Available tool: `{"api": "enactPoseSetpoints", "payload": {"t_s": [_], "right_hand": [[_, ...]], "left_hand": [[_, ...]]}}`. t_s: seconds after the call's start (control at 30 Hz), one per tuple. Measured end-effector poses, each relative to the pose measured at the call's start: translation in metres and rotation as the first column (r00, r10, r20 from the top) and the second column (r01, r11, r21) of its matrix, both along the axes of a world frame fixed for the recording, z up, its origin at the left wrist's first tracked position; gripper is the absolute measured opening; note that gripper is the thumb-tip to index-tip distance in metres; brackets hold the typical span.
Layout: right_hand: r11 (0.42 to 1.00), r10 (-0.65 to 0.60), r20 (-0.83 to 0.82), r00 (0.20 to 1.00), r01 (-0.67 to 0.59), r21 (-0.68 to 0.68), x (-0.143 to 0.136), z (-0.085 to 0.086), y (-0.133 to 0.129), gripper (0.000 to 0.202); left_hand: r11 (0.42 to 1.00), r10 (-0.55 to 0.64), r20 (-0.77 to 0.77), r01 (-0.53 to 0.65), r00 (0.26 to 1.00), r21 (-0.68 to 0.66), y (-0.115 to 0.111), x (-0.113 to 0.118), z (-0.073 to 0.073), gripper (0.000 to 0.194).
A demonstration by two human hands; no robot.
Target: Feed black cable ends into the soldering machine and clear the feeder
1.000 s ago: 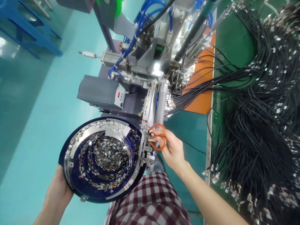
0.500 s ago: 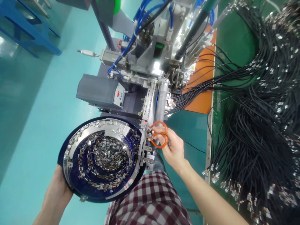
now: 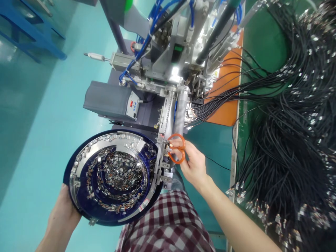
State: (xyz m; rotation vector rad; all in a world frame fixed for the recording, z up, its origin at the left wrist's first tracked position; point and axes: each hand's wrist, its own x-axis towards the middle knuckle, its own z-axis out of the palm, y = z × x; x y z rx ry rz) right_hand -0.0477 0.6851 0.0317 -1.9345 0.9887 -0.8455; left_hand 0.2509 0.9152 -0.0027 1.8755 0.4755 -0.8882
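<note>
A dark blue vibratory feeder bowl (image 3: 91, 212) holds a heap of small metal connector parts (image 3: 123, 171), with more of them strung along its spiral ledges. My left hand (image 3: 63, 210) rests against the bowl's outer wall at lower left, its fingers hidden behind the rim. In my right hand (image 3: 193, 163) are scissors with orange handles (image 3: 181, 161), gripped at the loops. They point left at the metal feed track (image 3: 165, 117) beside the bowl. The blades cannot be made out against the track, so whether they touch it is unclear.
Ahead stands a machine with blue air hoses (image 3: 141, 56) and a ribbed hose (image 3: 180, 112). A grey control box (image 3: 107, 99) sits left of the track. Black cables (image 3: 275, 154) with metal ends cover the green table (image 3: 265, 45) at right. A blue stool (image 3: 26, 24) is at upper left.
The scissors have shifted slightly left and turned a little at the track, with my right hand. My left hand stays against the bowl. The whole view has drifted slightly.
</note>
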Motion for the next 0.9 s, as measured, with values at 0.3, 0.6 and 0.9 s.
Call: {"api": "enactPoseSetpoints", "payload": {"t_s": [0.3, 0.6, 0.9], "right_hand": [[1.0, 0.013, -0.009, 1.0, -0.013, -0.007, 0.001, -0.001, -0.001, 0.023], [0.967, -0.184, 0.151, 0.971, 0.151, 0.203, -0.014, 0.01, 0.009, 0.016], [0.249, -0.572, 0.002, 0.82, 0.172, 0.953, -0.017, -0.04, 0.115, 0.035]], "left_hand": [[0.999, -0.019, -0.003, 0.019, 1.0, -0.032, 0.002, 0.001, -0.001, 0.024], [1.0, -0.01, -0.014, 0.01, 1.0, -0.008, 0.004, 0.001, -0.002, 0.024], [0.994, -0.11, -0.022, 0.11, 0.994, 0.012, -0.007, 0.01, 0.01, 0.032]]}}
